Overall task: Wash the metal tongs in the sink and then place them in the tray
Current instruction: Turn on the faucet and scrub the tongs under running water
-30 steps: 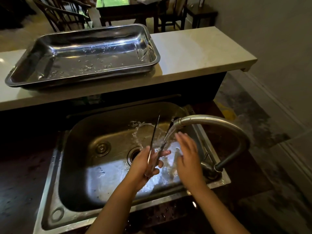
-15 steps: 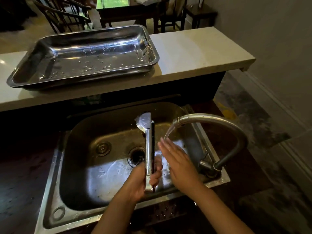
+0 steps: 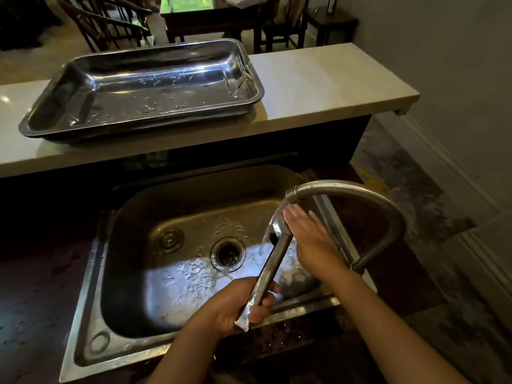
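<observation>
Both bare forearms reach forward from the bottom edge, the left from the lower middle, the right from the lower right corner. The left hand (image 3: 238, 303) is curled into a closed fist, fingers wrapped around a thin metal handle, thumb side turned up and knuckles facing left. The right hand (image 3: 307, 239) is farther forward and higher, flat and spread, palm facing left and down, fingers (image 3: 295, 216) held together and pointing away from the body. Its wrist is nearly straight. The two hands are apart.
</observation>
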A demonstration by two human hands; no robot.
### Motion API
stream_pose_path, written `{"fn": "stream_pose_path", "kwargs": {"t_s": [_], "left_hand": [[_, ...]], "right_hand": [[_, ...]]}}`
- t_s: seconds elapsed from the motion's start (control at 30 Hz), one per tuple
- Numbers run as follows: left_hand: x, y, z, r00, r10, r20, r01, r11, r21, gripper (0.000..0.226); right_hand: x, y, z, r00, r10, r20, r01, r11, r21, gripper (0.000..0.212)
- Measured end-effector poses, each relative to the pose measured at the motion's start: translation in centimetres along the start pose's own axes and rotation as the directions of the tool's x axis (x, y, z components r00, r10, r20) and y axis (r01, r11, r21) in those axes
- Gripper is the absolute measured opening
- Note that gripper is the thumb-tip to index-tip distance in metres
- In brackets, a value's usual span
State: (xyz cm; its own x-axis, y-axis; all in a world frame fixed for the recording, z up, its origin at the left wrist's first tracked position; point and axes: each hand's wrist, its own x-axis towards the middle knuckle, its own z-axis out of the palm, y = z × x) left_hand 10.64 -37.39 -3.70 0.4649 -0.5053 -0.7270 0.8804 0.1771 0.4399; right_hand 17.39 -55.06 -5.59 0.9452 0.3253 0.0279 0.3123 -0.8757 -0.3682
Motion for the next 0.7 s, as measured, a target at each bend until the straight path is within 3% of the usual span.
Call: {"fn": "stream_pose_path", "kwargs": {"t_s": [0.13,0.23,0.33,0.5,0.7], "left_hand": [[0.4,1.0,0.1,1.000,0.011,0.001,-0.011,1.000,-0.009,0.028],[0.8,2.3,0.4,0.998,0.062,0.009,-0.060,0.991,-0.116,0.028],[0.7,3.3,0.3,0.995,0.089,0.036,-0.086,0.992,-0.088,0.027],[0.7,3.4,0.8,0.995,0.080,0.066,-0.083,0.996,0.042,0.034],[0.7,3.5,0.0,0.991,0.136,0.009,-0.136,0.973,0.186,0.029]], "right_hand": [[-0.9,-0.6,-0.4,0.998,0.030,0.046,-0.032,0.999,0.038,0.096],[-3.6,-3.0,-0.8,0.981,-0.142,0.130,0.125,0.983,0.137,0.097],[-4.4,-3.4,-1.3,0.955,-0.297,-0.022,0.297,0.953,0.055,0.091],[-1.1,-2.2,-3.4,0.991,-0.131,0.020,0.132,0.991,-0.028,0.083],[-2.3,-1.5,-2.7,0.977,-0.208,0.051,0.209,0.978,-0.018,0.086]]}}
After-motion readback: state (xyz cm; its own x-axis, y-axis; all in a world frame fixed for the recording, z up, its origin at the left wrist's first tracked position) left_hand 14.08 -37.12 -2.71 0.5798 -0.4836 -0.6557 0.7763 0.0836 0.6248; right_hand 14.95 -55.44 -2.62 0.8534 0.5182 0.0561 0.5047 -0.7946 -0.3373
